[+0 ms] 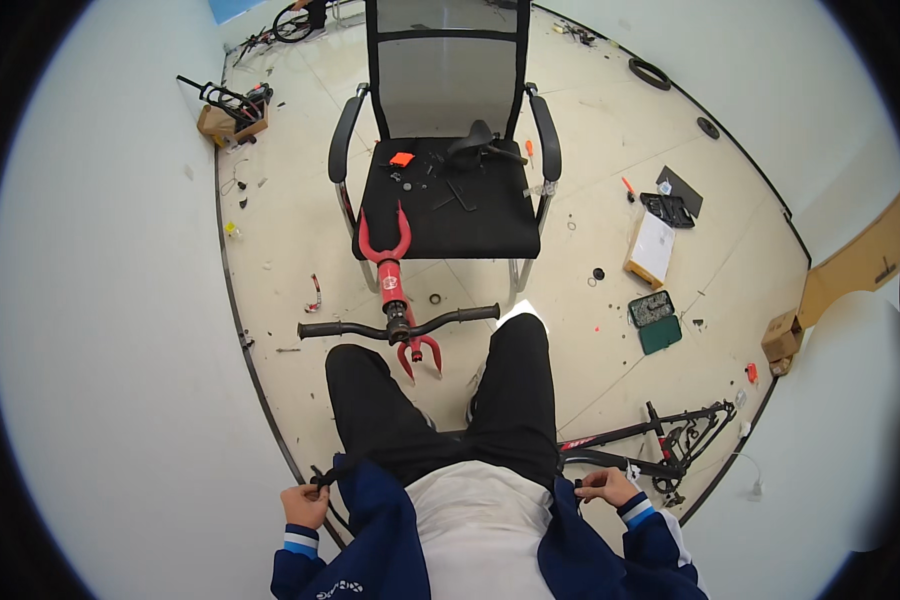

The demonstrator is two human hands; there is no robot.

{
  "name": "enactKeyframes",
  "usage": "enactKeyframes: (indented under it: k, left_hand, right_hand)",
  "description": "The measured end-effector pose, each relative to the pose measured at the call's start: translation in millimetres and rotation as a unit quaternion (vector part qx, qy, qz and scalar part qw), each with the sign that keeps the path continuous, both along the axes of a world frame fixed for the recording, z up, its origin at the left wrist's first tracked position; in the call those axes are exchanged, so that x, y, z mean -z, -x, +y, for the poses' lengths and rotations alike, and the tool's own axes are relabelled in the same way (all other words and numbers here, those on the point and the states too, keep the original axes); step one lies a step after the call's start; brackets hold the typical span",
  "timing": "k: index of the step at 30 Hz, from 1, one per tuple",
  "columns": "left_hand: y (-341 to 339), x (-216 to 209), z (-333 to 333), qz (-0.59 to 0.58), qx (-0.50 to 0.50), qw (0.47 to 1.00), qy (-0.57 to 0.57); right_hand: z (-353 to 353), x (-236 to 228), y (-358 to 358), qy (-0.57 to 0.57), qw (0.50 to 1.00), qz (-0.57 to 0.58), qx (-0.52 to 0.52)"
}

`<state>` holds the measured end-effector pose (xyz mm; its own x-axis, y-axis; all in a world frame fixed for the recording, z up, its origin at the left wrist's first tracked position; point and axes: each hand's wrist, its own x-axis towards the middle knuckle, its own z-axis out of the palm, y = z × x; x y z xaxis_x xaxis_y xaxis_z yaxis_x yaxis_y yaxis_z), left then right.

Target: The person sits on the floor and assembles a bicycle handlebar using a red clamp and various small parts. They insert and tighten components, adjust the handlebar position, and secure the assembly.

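Note:
My left hand [305, 506] is closed in a pinch on a dark piece at the front edge of the open navy jacket [380, 530]; its exact part is hard to make out. On the other side my right hand [608, 487] pinches the jacket's other front edge, thumb and fingers together. Both hands are beside my hips as I sit in black trousers. Before my knees is a red bike frame [391, 285] with a black handlebar [345, 330]. Its forked end rests on the front of a black chair's seat [450, 235], and another red fork shows below the bar.
On the seat lie a black saddle [478, 142], an orange piece [401, 159] and small parts. To the right are a green case [660, 336], a flat box [651, 248], a tool case [667, 210] and a black bike frame [660, 440]. A carton [213, 124] stands by the left wall.

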<state>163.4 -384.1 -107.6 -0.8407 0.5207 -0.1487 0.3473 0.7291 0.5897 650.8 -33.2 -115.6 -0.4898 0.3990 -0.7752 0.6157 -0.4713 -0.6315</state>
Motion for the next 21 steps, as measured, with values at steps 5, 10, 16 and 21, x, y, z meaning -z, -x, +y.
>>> enactKeyframes:
  k: [5,10,16,21]
  left_hand:
    - [24,47,-65,-0.013,-0.016,0.974,0.227]
    - [55,91,-96,-0.167,-0.022,0.922,0.35]
    - [83,-143,51,0.179,0.05,0.976,-0.11]
    - [60,-358,59,0.322,0.372,0.785,-0.376]
  right_hand:
    - [12,26,-40,0.053,0.996,-0.072,0.011]
    - [29,56,-59,-0.014,0.942,-0.28,-0.186]
    - [106,-91,10,-0.322,0.934,-0.08,-0.13]
    - [68,-321,26,-0.732,0.662,0.142,0.076]
